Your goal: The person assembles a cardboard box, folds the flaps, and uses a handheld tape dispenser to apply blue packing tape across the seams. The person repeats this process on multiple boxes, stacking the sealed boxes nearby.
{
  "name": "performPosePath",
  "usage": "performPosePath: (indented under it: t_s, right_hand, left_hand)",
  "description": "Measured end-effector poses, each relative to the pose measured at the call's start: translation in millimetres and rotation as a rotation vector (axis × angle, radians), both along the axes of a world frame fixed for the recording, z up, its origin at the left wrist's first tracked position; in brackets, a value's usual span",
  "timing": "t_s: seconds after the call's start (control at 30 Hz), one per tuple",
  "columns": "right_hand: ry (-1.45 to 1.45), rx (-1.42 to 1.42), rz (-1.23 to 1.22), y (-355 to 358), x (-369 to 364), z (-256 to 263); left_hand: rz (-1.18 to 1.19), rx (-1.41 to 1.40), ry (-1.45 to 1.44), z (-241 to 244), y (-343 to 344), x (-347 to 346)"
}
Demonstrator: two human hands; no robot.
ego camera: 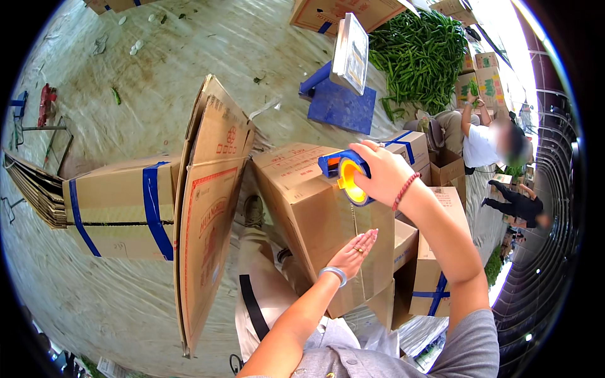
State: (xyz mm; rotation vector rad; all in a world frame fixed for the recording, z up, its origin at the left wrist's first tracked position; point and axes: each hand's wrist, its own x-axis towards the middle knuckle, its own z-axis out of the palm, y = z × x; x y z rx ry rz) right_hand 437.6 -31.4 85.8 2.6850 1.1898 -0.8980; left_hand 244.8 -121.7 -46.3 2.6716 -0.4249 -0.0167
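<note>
My right hand (383,171) holds a blue tape dispenser (346,177) with a yellow core, over the near face of a cardboard box (312,208). My left hand (352,254) lies with its fingers extended and together on that same face, beside the seam between the flaps. The box is tilted in front of my legs, with red print on one side. Left of my legs stand flattened cardboard boxes (208,208) with red print, upright on edge.
A blue platform scale (342,104) stands beyond the box, near a heap of green peppers (418,61). Taped boxes (118,208) stand at left and a carton stack (432,279) at right. A seated co-worker (482,141) holds peppers. Another person (517,205) is farther right.
</note>
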Motion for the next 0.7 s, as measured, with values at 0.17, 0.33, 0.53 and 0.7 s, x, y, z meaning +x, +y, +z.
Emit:
performPosePath:
  t_s: [0.17,0.33,0.53,0.7]
  right_hand:
    - [-0.131,0.228,-0.060,-19.4,-16.7,50.6]
    - [-0.136,0.439,-0.100,-38.6,3.5,31.8]
    - [-0.084,0.332,-0.015,7.9,28.5,-24.6]
    - [0.014,-0.074,0.108,44.8,41.0,-50.5]
  left_hand:
    - [0.010,0.010,0.028,-1.6,-0.1,3.5]
    - [-0.015,0.052,0.043,0.2,-2.5,3.6]
    - [-0.028,0.011,0.043,-1.9,-4.5,1.5]
    - [-0.033,0.031,0.052,1.2,-0.1,2.8]
